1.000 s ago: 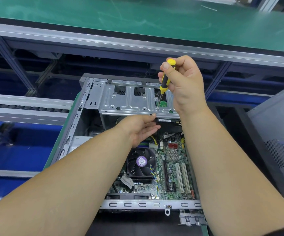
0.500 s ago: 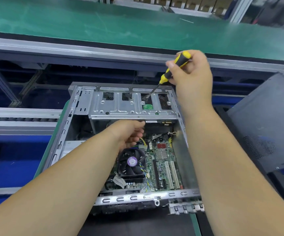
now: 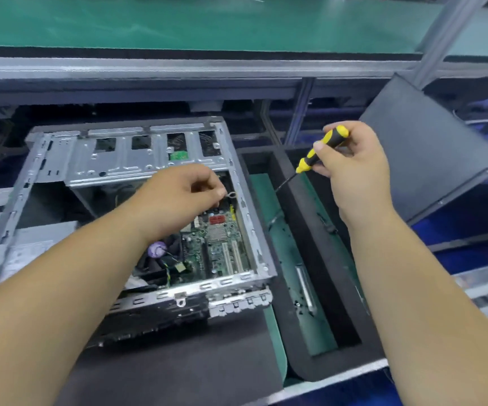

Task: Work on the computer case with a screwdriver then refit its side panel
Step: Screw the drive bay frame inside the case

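Observation:
The open computer case (image 3: 247, 221) lies on its side at centre left, showing its motherboard (image 3: 219, 244) and silver drive cage (image 3: 125, 162). My left hand (image 3: 178, 197) hovers over the board near the case's right wall, fingers curled, pinching a small silver loop-shaped part (image 3: 231, 195). To the right of the case, my right hand (image 3: 357, 171) grips the yellow-and-black screwdriver (image 3: 329, 145). Its tip points down-left over a black foam tray (image 3: 322, 259). The dark grey side panel (image 3: 430, 153) leans tilted at the upper right, behind my right hand.
A green conveyor belt (image 3: 178, 22) with a metal rail runs across the back. The foam tray has a green floor (image 3: 289, 259) with a small metal bar (image 3: 304, 288) and a few small loose parts. A dark mat (image 3: 178, 361) lies under the case's near end.
My right hand has lifted the screwdriver off the drive cage and carried it right, over the foam tray. My left hand has risen from under the cage with fingers pinched. My view swung right.

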### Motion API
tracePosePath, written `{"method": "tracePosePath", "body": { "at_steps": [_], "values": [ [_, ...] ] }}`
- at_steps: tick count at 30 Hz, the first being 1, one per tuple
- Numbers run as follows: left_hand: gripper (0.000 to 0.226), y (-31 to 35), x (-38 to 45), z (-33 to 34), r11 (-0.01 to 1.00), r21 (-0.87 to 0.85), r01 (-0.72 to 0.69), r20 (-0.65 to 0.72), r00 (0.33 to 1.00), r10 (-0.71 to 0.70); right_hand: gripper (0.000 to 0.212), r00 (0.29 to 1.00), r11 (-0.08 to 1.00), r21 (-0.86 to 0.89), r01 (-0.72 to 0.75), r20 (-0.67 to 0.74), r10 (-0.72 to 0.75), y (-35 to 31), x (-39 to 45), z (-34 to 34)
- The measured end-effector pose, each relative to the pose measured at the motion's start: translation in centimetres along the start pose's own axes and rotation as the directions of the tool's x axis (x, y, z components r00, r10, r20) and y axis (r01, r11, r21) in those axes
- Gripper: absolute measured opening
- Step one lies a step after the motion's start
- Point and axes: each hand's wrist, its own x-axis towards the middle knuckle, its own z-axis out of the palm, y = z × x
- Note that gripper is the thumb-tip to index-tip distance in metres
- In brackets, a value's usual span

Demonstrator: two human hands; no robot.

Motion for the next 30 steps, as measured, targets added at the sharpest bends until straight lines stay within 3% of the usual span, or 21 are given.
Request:
{"method": "tracePosePath", "body": {
  "at_steps": [4, 7, 14, 20, 25, 30],
  "values": [
    [0.01, 3.1, -0.1, 2.8, 0.995, -0.022, -0.097, 0.019, 0.995, 0.097, 0.013, 0.998, 0.998, -0.026, -0.049, 0.037, 0.05, 2.6, -1.3, -3.3],
    [0.009, 5.0, 0.3, 5.7, 0.987, -0.007, -0.158, 0.044, 0.987, 0.158, 0.014, 0.991, 0.985, -0.152, -0.086, 0.086, 0.1, 4.7, -2.2, -5.4],
    [0.009, 6.5, 1.0, 11.6, 0.891, 0.312, -0.329, 0.184, 0.941, 0.283, 0.016, 0.934, 0.912, -0.392, -0.124, 0.265, 0.241, 9.9, -4.6, -9.1],
    [0.014, 6.1, 0.8, 13.9, 0.789, 0.503, -0.353, 0.299, 0.927, 0.225, 0.019, 0.808, 0.815, -0.576, -0.067, 0.448, 0.383, 13.3, -7.3, -10.8],
    [0.016, 6.3, 1.0, 13.8, 0.833, 0.494, -0.249, 0.238, 0.96, 0.146, 0.018, 0.649, 0.806, -0.592, 0.025, 0.622, 0.437, 14.8, -8.7, -10.9],
    [0.017, 6.4, 0.8, 14.2, 0.826, 0.525, -0.205, 0.214, 0.971, 0.105, 0.02, 0.56, 0.792, -0.594, 0.139, 0.707, 0.433, 15.7, -9.4, -10.6]
  ]
}}
